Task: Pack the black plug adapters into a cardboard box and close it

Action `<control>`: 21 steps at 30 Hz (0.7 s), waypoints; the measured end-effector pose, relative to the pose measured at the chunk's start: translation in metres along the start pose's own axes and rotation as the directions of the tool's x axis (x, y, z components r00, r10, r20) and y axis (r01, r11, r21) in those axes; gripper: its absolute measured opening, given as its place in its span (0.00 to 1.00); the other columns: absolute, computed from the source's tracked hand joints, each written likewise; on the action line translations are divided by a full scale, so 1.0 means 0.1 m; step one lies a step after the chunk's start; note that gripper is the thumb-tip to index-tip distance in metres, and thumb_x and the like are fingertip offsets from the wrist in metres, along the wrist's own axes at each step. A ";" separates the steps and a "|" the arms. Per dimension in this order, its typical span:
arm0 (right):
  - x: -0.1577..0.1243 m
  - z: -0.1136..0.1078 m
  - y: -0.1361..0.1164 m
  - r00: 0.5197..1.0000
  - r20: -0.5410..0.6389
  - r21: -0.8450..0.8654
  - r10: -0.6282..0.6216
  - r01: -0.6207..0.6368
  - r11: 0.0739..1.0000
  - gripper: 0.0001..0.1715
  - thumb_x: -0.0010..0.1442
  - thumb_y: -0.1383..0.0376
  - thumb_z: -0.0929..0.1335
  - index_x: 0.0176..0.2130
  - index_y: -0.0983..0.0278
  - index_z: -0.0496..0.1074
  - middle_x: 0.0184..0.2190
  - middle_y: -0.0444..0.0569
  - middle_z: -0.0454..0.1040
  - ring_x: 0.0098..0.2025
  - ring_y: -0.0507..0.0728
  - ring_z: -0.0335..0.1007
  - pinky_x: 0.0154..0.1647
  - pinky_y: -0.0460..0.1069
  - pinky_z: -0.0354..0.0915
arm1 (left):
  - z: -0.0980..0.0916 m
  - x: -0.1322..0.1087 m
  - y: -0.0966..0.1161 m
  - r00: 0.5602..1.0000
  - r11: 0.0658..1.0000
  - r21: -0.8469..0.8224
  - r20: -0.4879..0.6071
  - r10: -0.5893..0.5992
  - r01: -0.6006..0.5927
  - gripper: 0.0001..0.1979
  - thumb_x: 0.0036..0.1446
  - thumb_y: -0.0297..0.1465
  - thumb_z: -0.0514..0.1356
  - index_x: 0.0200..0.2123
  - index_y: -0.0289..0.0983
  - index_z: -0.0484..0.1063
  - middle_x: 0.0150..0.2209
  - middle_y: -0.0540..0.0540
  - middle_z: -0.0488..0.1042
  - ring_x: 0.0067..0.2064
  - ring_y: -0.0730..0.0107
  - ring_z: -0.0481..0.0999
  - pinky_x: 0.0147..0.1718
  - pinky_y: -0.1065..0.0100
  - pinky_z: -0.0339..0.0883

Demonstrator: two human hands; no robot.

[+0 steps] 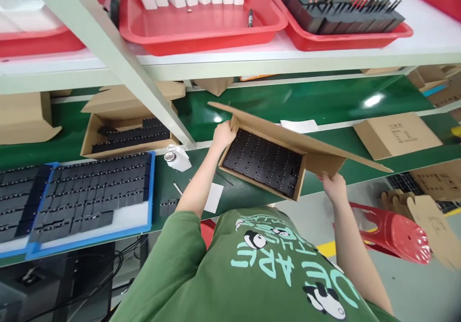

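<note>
An open cardboard box [261,183] sits at a slant on the green bench in front of me, filled with rows of black plastic parts [264,161]. Its long lid [288,137] stands raised along the far side. With my left hand [224,134] I grip the box's far left corner, fingers closed on the cardboard. My right hand [334,187] pinches the cardboard flap [324,164] at the right end, which is folded outward. The underside of the box is hidden.
Blue-edged trays [151,192] of black parts lie at left, beside a white bottle [178,158]. Another open box [126,122] stands behind them, and a closed carton [398,134] at right. Overhead, a shelf [230,62] carries red trays [201,38]. A red stool [399,235] stands on the floor.
</note>
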State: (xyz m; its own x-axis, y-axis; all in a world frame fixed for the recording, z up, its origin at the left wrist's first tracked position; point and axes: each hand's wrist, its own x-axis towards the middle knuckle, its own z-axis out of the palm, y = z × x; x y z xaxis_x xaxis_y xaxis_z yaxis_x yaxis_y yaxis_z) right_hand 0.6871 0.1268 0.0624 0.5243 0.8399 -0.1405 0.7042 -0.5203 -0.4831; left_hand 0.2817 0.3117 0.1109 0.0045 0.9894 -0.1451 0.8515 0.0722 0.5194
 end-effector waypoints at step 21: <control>-0.39 0.30 -0.38 0.993 0.044 0.168 0.109 -0.115 0.979 0.18 0.69 0.55 0.67 0.50 0.66 0.72 0.46 0.51 0.75 0.44 0.56 0.74 0.46 0.55 0.74 | 0.49 -0.22 -0.49 0.986 0.993 -0.073 -0.133 -0.104 0.095 0.17 0.66 0.38 0.61 0.54 0.35 0.71 0.52 0.41 0.74 0.50 0.59 0.77 0.48 0.54 0.75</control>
State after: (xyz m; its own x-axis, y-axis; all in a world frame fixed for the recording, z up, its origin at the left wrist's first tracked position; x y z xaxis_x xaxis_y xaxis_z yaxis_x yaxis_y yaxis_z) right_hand 0.6256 0.1189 0.0600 0.5763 0.7840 -0.2305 0.5485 -0.5802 -0.6021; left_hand 0.2659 0.2798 0.0480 -0.1541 0.9844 -0.0850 0.8077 0.1751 0.5630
